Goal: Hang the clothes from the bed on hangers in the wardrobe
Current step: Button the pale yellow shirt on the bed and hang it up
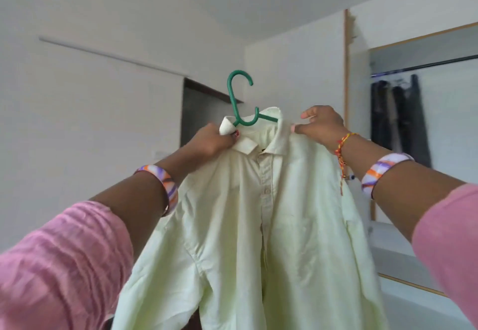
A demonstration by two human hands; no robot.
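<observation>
Shirt point(271, 213) is pinched at both shoulders by left hand point(212, 139) and right hand point(320, 125), seated on hanger point(239, 96); hooking onto the wardrobe rail point(424, 64) is judged next.

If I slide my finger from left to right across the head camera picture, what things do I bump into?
Left hand gripping the collar → green hanger → pale yellow-green shirt → right hand pinching the shoulder → dark clothes hanging in the wardrobe.

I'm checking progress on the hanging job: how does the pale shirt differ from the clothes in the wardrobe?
The pale shirt is light yellow-green; the wardrobe clothes are dark. The shirt is held up by both hands, away from the rail; the dark clothes already hang there. Whether they too are on hangers is unclear.
</observation>
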